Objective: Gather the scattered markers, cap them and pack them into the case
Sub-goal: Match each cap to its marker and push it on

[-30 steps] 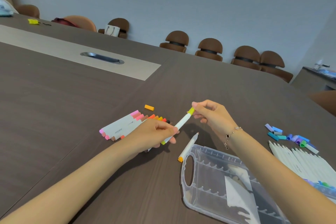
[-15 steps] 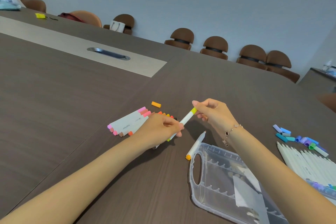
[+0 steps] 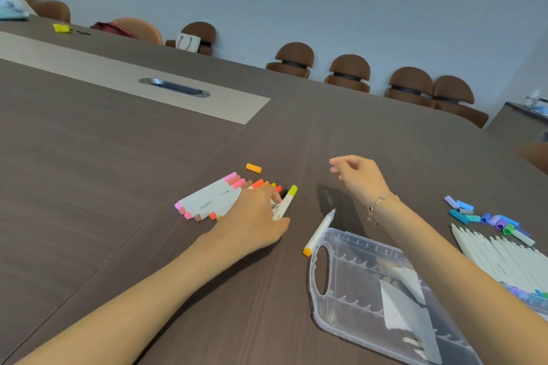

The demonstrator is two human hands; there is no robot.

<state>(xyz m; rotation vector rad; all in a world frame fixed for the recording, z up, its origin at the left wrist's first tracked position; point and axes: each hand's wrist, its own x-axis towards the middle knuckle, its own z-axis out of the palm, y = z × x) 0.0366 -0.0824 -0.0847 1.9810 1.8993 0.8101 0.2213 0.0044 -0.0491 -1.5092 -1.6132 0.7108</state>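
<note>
Dark wood table (image 3: 118,187) — 4 brown chairs (image 3: 350,69) behind; left hand (image 3: 255,216) grips marker (image 3: 285,201), right hand (image 3: 360,176) released.

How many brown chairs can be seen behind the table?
6, all along the far edge: one at far left, one with a white bag, two near the middle, two touching at right. Others may be hidden.
</note>
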